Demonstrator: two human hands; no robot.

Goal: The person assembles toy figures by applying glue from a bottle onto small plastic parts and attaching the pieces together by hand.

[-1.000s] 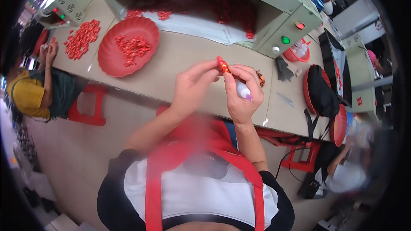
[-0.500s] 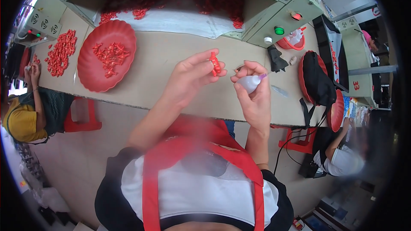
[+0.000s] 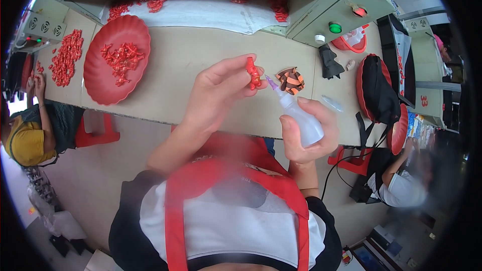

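Between the fingertips of my left hand (image 3: 218, 88) is a small glossy red figurine (image 3: 253, 73), held upright above the table. My right hand (image 3: 319, 135) is wrapped round a translucent white squeeze bottle (image 3: 303, 120). Its purple nozzle (image 3: 272, 83) points up and left at the figurine, close to it; whether the tip touches cannot be made out. Just beyond the bottle, an orange and dark-brown patterned thing (image 3: 290, 80) lies on the table. A scalloped red bowl (image 3: 95, 78) with several red figurines (image 3: 123, 61) stands to the left.
A pale green machine housing (image 3: 329, 10) spans the back, with many red pieces on a white sheet (image 3: 201, 17) inside. At right are a black cloth (image 3: 330, 62), a red basket (image 3: 355, 45) and a black bag (image 3: 376, 90). Co-workers sit at left (image 3: 30, 138) and right (image 3: 396, 185).
My right hand has shifted right and nearer me, turning the bottle so its nozzle now faces the figurine. The patterned thing has come into view. My left hand still holds the figurine.
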